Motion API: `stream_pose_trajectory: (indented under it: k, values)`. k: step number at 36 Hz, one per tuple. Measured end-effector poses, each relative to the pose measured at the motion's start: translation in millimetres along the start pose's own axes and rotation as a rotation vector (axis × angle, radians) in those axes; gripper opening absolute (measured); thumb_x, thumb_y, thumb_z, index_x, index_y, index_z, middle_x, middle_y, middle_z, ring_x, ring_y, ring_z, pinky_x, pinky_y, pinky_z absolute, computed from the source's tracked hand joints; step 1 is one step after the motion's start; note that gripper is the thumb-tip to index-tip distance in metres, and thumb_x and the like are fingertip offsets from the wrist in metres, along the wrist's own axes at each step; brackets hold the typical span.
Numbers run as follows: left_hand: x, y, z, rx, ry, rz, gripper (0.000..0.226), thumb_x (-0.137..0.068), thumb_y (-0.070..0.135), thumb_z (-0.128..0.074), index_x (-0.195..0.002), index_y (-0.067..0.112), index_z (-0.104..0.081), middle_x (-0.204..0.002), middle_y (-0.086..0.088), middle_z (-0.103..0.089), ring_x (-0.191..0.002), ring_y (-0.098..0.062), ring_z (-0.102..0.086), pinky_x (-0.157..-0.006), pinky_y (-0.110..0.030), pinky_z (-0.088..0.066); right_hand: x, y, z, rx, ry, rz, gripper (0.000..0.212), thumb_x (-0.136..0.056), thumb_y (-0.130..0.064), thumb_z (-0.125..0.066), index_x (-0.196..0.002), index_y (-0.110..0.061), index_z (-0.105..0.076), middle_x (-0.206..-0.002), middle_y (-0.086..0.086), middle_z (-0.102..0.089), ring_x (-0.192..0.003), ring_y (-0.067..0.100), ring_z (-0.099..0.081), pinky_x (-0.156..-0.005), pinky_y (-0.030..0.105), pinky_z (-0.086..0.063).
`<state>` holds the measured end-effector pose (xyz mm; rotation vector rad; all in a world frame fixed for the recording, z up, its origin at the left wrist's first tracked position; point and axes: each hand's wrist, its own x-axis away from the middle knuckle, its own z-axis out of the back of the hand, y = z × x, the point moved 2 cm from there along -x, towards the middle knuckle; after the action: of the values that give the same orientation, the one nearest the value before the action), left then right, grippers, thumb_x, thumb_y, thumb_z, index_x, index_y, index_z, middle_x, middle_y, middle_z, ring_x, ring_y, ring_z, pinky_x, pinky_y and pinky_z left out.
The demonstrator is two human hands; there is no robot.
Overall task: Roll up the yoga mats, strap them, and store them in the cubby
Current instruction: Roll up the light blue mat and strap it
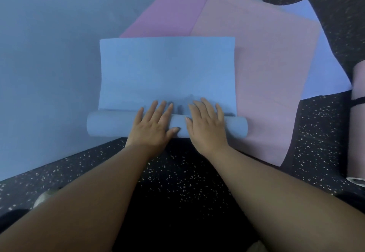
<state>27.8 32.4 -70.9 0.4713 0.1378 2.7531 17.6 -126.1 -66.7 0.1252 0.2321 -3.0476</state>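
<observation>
Blue mat: partly rolled on the floor, its rolled end nearest the person, the flat remainder stretching away and overlapping the pink mat.
Left hand: lies flat on the roll, grip apart with fingers straight and spread, pressing down.
Right hand: flat on the roll just beside the left, grip apart, fingers straight and reaching onto the flat part.
Pink mat: spread flat to the right, beneath the blue mat's edge.
Purple mat: flat, farther off, partly covered.
Large grey-blue mat: flat at the left.
Rolled mat: at the right edge, bound by a black strap.
Floor: dark, speckled.
</observation>
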Motion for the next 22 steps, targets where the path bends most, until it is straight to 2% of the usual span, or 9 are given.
stream_pose_trajectory:
  k: [2,6,9,13,17,18,20,22]
  values:
    - [-5,-1,4,0.015,-0.022,-0.001,0.079,-0.084,0.066,0.008,-0.153,0.028,0.008,-0.162,0.007,0.007,-0.148,-0.013,0.012,-0.117,-0.039,0.008,3,-1,0,-0.011,0.072,0.027,0.039,-0.090,-0.031,-0.040,-0.109,-0.010,-0.065,-0.118,0.006,-0.066,-0.120,0.025,-0.055,-0.103,0.048,-0.025]
    - [-15,-4,11,0.030,-0.025,-0.002,0.079,-0.084,0.069,0.004,-0.153,0.031,0.005,-0.162,0.007,0.005,-0.148,-0.014,0.009,-0.118,-0.041,0.005,11,-4,1,-0.065,0.143,0.026,0.035,-0.087,-0.030,-0.044,-0.106,-0.010,-0.065,-0.117,0.006,-0.065,-0.114,0.021,-0.045,-0.101,0.047,-0.027]
    - [-27,-5,17,0.049,-0.046,0.022,0.071,-0.092,0.066,-0.012,-0.153,0.034,0.002,-0.162,0.007,0.003,-0.149,-0.013,0.008,-0.119,-0.043,0.004,20,-7,-1,-0.115,0.140,-0.020,0.042,-0.084,-0.031,-0.045,-0.114,-0.008,-0.065,-0.122,0.007,-0.064,-0.116,0.022,-0.045,-0.102,0.048,-0.028]
    - [-40,-6,26,0.043,-0.069,0.035,0.069,-0.092,0.065,-0.013,-0.153,0.037,0.001,-0.163,0.007,0.003,-0.149,-0.014,0.008,-0.119,-0.045,0.003,29,-13,-5,-0.082,0.037,-0.053,0.058,-0.084,-0.031,-0.046,-0.137,-0.007,-0.045,-0.141,0.010,-0.052,-0.135,0.027,-0.037,-0.111,0.052,-0.018]
    - [-49,-8,31,0.022,-0.070,0.045,0.068,-0.091,0.065,-0.010,-0.153,0.038,0.002,-0.162,0.006,0.005,-0.148,-0.014,0.009,-0.119,-0.047,0.005,17,-14,-2,-0.060,-0.157,-0.101,0.082,-0.070,-0.040,-0.048,-0.144,-0.007,-0.035,-0.149,0.012,-0.042,-0.141,0.028,-0.024,-0.115,0.051,-0.005]
    - [-52,-8,32,0.017,-0.063,0.052,0.068,-0.092,0.065,-0.009,-0.152,0.038,0.003,-0.162,0.007,0.006,-0.148,-0.013,0.010,-0.119,-0.048,0.006,11,-13,-1,-0.058,-0.191,-0.101,0.087,-0.069,-0.039,-0.052,-0.147,-0.007,-0.031,-0.153,0.012,-0.036,-0.144,0.026,-0.018,-0.115,0.049,0.003]
    - [-59,-9,36,0.023,-0.028,0.073,0.064,-0.095,0.062,-0.010,-0.153,0.037,0.003,-0.162,0.009,0.006,-0.148,-0.012,0.010,-0.118,-0.050,0.006,-1,-9,1,-0.042,-0.254,-0.060,0.095,-0.077,-0.036,-0.057,-0.155,-0.012,-0.010,-0.162,0.006,-0.009,-0.148,0.022,0.005,-0.111,0.043,0.024]
    - [-64,-9,39,0.033,0.012,0.097,0.060,-0.098,0.058,-0.013,-0.153,0.037,0.000,-0.162,0.009,0.003,-0.149,-0.012,0.007,-0.118,-0.050,0.004,-10,-5,1,-0.060,-0.360,-0.050,0.098,-0.083,-0.039,-0.056,-0.155,-0.018,0.007,-0.162,-0.001,0.011,-0.147,0.020,0.020,-0.106,0.042,0.030]
